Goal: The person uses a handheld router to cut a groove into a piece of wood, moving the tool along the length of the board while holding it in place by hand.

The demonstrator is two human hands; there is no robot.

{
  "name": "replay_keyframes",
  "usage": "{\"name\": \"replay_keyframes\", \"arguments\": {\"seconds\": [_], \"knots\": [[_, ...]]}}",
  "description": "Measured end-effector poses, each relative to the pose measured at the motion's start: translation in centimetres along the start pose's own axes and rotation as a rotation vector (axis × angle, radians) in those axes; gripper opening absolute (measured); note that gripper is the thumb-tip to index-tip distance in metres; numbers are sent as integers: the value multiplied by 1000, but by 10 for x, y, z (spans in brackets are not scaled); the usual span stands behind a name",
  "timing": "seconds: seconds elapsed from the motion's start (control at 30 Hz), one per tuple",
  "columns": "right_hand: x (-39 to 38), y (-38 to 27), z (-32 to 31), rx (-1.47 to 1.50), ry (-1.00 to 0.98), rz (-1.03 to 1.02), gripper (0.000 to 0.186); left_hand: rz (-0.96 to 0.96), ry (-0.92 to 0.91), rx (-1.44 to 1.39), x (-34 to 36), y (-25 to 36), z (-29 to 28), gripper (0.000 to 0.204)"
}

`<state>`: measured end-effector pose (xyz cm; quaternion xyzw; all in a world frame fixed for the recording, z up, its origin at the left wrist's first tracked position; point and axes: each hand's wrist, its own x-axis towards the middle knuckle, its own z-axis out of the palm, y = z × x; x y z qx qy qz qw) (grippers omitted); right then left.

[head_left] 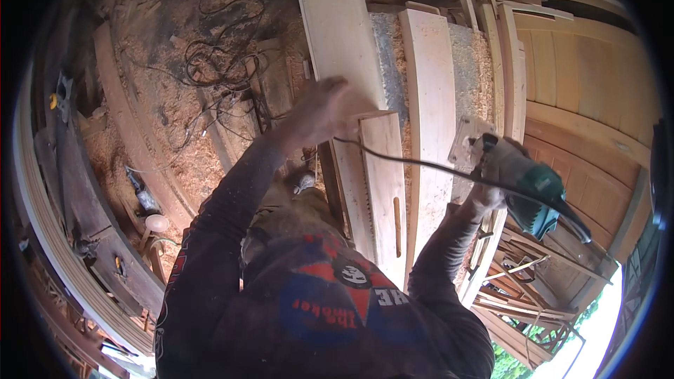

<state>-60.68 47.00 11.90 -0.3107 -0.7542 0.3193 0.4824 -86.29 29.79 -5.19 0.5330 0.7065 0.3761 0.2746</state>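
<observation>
My right hand (488, 186) grips a teal power router (539, 193) with a squarish base plate (469, 142), held up to the right of the boards. The router's black cord (421, 163) runs leftward across the boards toward my left forearm. Motion blurs my left hand (323, 109), which is over the left side of a long pale board (337, 21); its fingers cannot be made out. Just below and right of it lies a shorter wood piece (382, 182) with a narrow slot (398, 228) cut near its near end.
Another pale plank (430, 70) lies parallel on the right, with sawdust around it. Panelled wooden doors (583, 84) stand at the far right, above stacked scrap strips (526, 274). Coiled cords (217, 63) and shavings cover the floor on the left. A clamp (63, 91) sits at the left edge.
</observation>
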Motion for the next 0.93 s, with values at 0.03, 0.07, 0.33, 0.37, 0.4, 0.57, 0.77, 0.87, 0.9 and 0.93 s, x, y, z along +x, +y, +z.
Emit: {"name": "replay_keyframes", "arguments": {"seconds": [0.03,0.07,0.33,0.37,0.4,0.57,0.77,0.87,0.9,0.93], "knots": [[-14,-7,-13,-25,22,25,57,-6,-48,-170,-10,10,11,70],[-30,-16,-26,-55,47,50,58,-9,-102,-342,-13,18,21,62],[-168,-101,-111,-316,326,346,54,290,-107,94,25,49,59,48],[-179,-106,-116,-304,367,343,53,363,-72,148,31,46,68,48],[-188,-110,-121,-293,401,338,52,432,-29,196,38,41,76,48],[-262,-124,-165,-387,580,237,65,135,-374,-292,79,30,84,47],[-335,-145,-208,-434,749,190,67,106,-305,-84,74,39,89,38],[-374,-148,-235,-450,800,210,70,339,-350,411,59,78,104,37],[-393,-151,-245,-453,813,300,69,541,-351,719,47,105,109,38],[-408,-156,-252,-443,819,384,69,566,-380,736,42,112,115,38]]}}
